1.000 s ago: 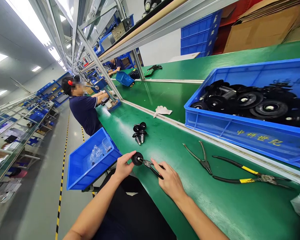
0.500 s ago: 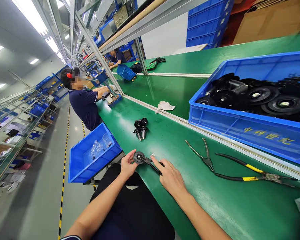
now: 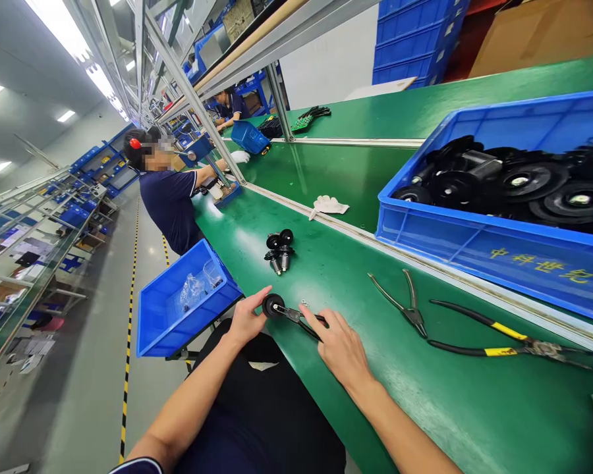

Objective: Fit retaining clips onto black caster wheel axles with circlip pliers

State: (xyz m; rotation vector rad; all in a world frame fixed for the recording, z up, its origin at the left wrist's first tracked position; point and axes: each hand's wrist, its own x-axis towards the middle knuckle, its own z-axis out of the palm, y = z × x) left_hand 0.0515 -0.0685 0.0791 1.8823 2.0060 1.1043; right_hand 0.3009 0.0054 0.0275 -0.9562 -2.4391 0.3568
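Observation:
At the front edge of the green bench, my left hand point(image 3: 247, 319) grips a small black wheel point(image 3: 271, 301) by its rim, thumb and fingers on its near side. My right hand point(image 3: 344, 347) is closed around the dark handles of circlip pliers point(image 3: 293, 316). Their tips touch the light centre of the wheel. Several tiny metal rings point(image 3: 304, 303) lie just beyond my right index finger. Farther up the bench stands a cluster of black wheels with metal shafts point(image 3: 279, 251).
Right of my hands lie slim pliers point(image 3: 415, 318) and larger pliers with yellow-banded handles point(image 3: 504, 352). A blue crate point(image 3: 454, 247) of black wheels stands behind them. A white glove point(image 3: 330, 205) lies near the rail. A blue bin point(image 3: 151, 322) is at left; a co-worker point(image 3: 165, 201) sits beyond.
My left index finger has straightened away from the wheel's rim, and the wheel has tilted slightly. The pliers stay at its centre. The co-worker's gloved hand has reached out across the bench.

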